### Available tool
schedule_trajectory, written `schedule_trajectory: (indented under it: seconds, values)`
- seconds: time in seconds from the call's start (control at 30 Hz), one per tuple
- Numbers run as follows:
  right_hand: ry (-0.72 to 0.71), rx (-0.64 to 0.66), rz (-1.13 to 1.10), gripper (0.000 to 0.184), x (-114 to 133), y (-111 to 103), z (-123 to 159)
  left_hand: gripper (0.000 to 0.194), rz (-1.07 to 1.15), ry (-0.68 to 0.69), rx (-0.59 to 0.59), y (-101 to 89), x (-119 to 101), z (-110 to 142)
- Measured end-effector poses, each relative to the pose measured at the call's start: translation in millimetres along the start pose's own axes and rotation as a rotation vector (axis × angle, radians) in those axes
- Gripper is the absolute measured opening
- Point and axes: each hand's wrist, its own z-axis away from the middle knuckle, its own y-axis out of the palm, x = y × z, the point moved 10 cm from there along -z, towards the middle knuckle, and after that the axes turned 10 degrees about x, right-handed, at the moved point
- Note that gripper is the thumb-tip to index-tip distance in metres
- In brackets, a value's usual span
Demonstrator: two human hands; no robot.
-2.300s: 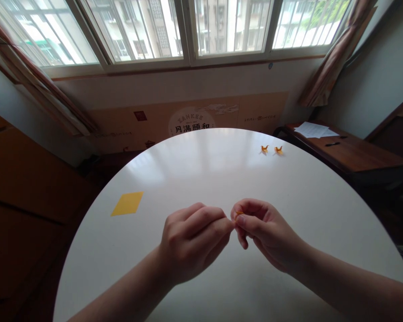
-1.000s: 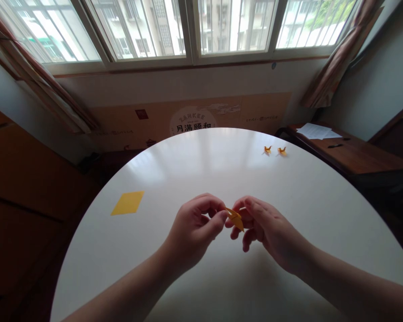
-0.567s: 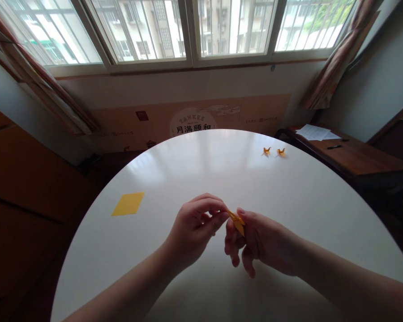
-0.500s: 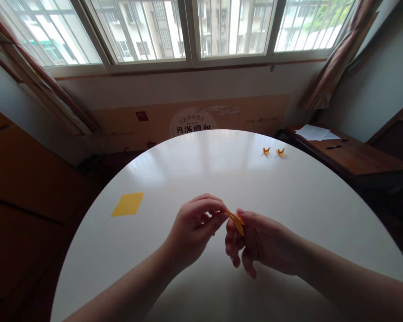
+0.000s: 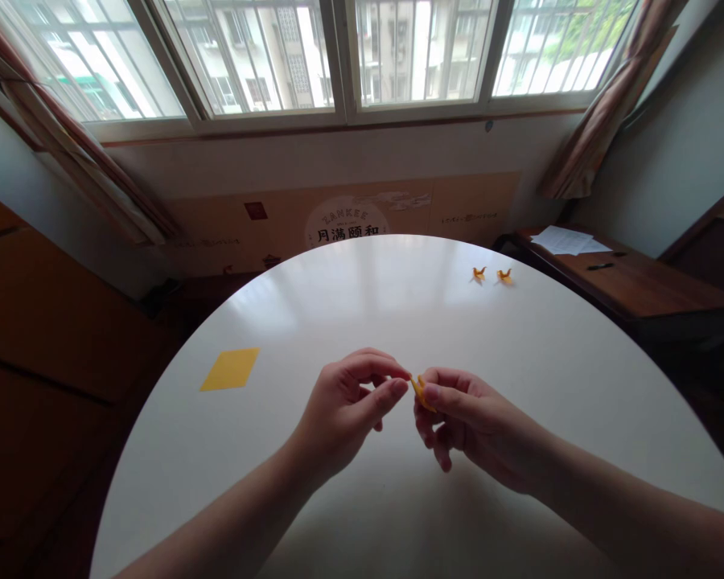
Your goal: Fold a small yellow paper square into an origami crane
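Note:
Both hands meet above the middle of the round white table (image 5: 519,362). A small folded piece of orange paper (image 5: 419,389) sits between them. My left hand (image 5: 350,410) pinches its left end with thumb and forefinger. My right hand (image 5: 464,418) pinches its right side, the other fingers curled under. Most of the paper is hidden by the fingertips.
A flat yellow paper square (image 5: 230,369) lies on the table at the left. Two small folded orange paper figures (image 5: 479,274) (image 5: 504,276) stand at the far right. A dark wooden desk (image 5: 627,281) with white sheets and a pen stands beyond the table's right edge.
The right hand has turned and closed its fingers over the orange paper, hiding most of it. The left hand keeps its pinch in nearly the same place.

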Motion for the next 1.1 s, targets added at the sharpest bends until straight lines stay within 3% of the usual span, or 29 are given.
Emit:
schedule_trajectory:
  seconds: [0.4,1.1]
  values:
    - [0.053,0.086,-0.029,0.026,-7.0,5.6,-0.3,0.025,0.172,-0.115,0.051,7.5,12.3,-1.7]
    - [0.049,0.065,0.005,0.03,-5.3,5.3,0.4,0.026,0.307,-0.188,0.118,15.1,26.8,1.3]
